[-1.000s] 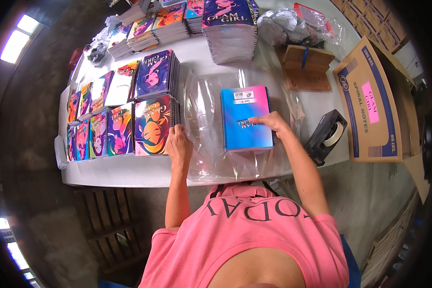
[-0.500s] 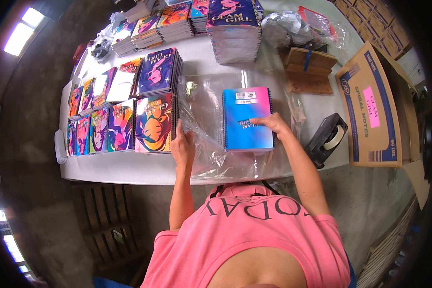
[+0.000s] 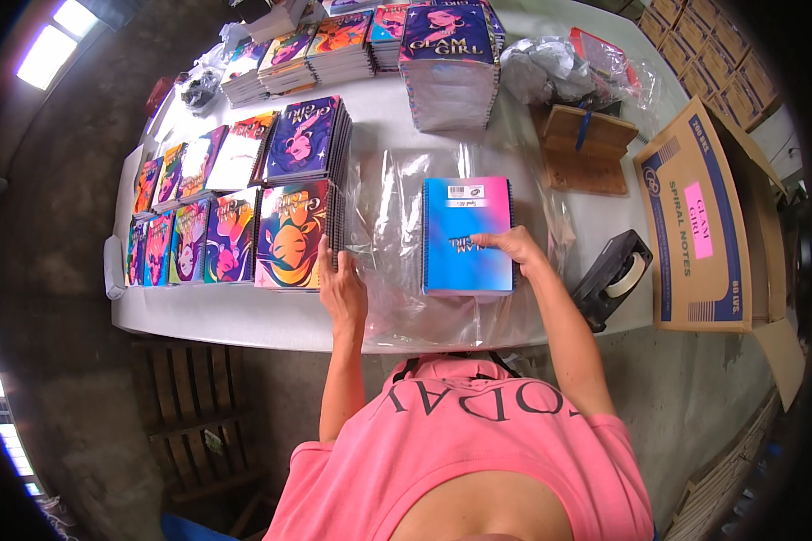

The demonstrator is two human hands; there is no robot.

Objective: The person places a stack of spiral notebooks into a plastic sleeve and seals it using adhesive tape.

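Observation:
A short stack of spiral notebooks [image 3: 451,261] lies on a clear plastic sheet [image 3: 392,311], blue-and-pink back cover up and coil on the left. Across its right edge grips my right hand [image 3: 514,247], thumb on the cover and fingers partly hidden at the side. My left hand [image 3: 343,293] has its fingers stretched out against the coil edge of a stack topped by an orange-and-yellow notebook [image 3: 290,236]. Behind that stack is another with a dark purple cover [image 3: 302,140].
More colourful notebook stacks [image 3: 188,239] stand in rows on the left. A tall notebook pile [image 3: 447,86] rises at the back. To the right are a wooden stand [image 3: 586,153], a black tape dispenser [image 3: 609,284] and an open cardboard box [image 3: 699,225]. Crumpled plastic [image 3: 550,68] lies behind.
My left hand has shifted slightly left onto the coil edge of the orange notebook stack. My right hand keeps its grip on the blue-and-pink stack. The whole view has tilted a little.

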